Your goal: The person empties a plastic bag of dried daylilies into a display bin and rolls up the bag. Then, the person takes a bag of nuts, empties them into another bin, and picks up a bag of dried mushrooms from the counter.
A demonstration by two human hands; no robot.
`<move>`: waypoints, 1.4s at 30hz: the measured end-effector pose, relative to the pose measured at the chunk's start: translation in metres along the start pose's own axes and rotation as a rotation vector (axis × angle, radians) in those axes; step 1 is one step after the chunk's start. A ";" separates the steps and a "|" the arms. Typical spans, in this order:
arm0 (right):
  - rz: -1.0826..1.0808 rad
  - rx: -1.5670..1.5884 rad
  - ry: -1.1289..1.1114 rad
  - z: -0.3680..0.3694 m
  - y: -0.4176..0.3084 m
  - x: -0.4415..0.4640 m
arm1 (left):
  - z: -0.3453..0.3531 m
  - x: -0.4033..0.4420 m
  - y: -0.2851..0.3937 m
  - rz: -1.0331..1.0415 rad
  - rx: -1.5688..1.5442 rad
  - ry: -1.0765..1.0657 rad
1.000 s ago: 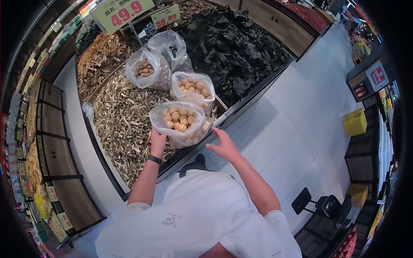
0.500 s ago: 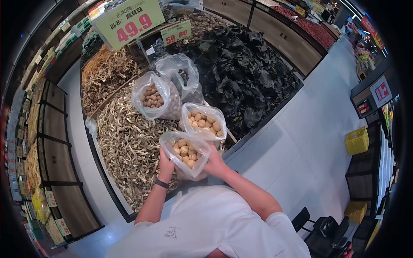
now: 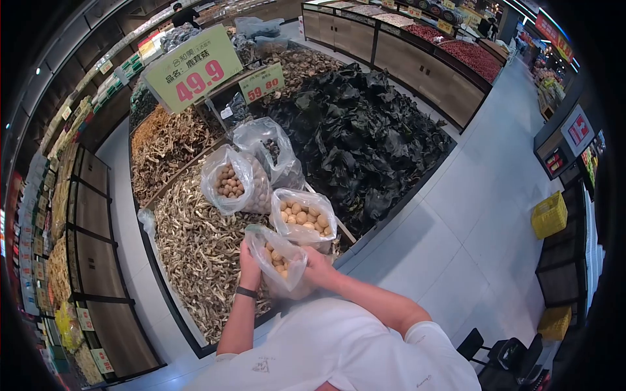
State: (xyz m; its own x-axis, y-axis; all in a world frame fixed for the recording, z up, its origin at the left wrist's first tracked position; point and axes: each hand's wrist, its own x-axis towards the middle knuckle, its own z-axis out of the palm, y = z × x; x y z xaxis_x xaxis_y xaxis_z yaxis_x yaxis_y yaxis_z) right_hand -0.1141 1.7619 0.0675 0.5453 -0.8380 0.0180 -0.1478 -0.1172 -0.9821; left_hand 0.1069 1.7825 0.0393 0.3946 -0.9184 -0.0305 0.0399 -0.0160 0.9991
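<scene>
Both hands grip the rim of a clear plastic bag [image 3: 295, 268] with tan, walnut-like nuts [image 3: 277, 260] inside. My left hand [image 3: 250, 266] is closed on its left side, and my right hand [image 3: 317, 266] is closed on its right side; some fingertips are hidden by plastic. The bag's mouth is partly folded over. Just beyond it stands an open bag of similar nuts [image 3: 304, 215]. Farther left is a bag of smaller, browner round nuts [image 3: 229, 182]. Behind these sits another clear bag [image 3: 277, 166] with a few dark pieces.
Pale dried mushroom strips [image 3: 195, 251] lie beneath the bags, with black dried sheets [image 3: 365, 143] to the right. A large price sign [image 3: 193, 68] and a smaller one [image 3: 263, 83] stand behind. Tiled floor [image 3: 450, 234] runs right, past a yellow basket [image 3: 548, 215]. Shelving lines the left.
The view has tilted up, so the display sits lower in the picture. The held bag's mouth has narrowed and folded inward, covering more of the nuts. Both hands still hold it.
</scene>
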 end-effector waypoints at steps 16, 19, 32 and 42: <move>0.052 0.430 0.101 0.021 -0.018 -0.016 | -0.032 0.019 -0.047 -0.048 -0.431 0.061; 0.023 0.451 0.082 0.020 -0.021 -0.023 | -0.032 0.015 -0.045 -0.052 -0.433 0.085; 0.173 0.532 0.072 -0.022 -0.051 -0.095 | 0.017 -0.073 0.057 -0.023 -0.366 0.021; 0.041 0.425 0.136 -0.112 0.006 -0.199 | 0.160 -0.144 0.054 -0.164 -0.301 -0.131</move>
State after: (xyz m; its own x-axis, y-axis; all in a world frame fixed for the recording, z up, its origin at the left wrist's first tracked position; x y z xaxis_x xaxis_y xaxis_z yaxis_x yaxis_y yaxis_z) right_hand -0.3155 1.8680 0.0788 0.4287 -0.9031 -0.0258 0.2011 0.1232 -0.9718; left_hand -0.0950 1.8506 0.1021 0.2407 -0.9562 -0.1662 0.3693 -0.0682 0.9268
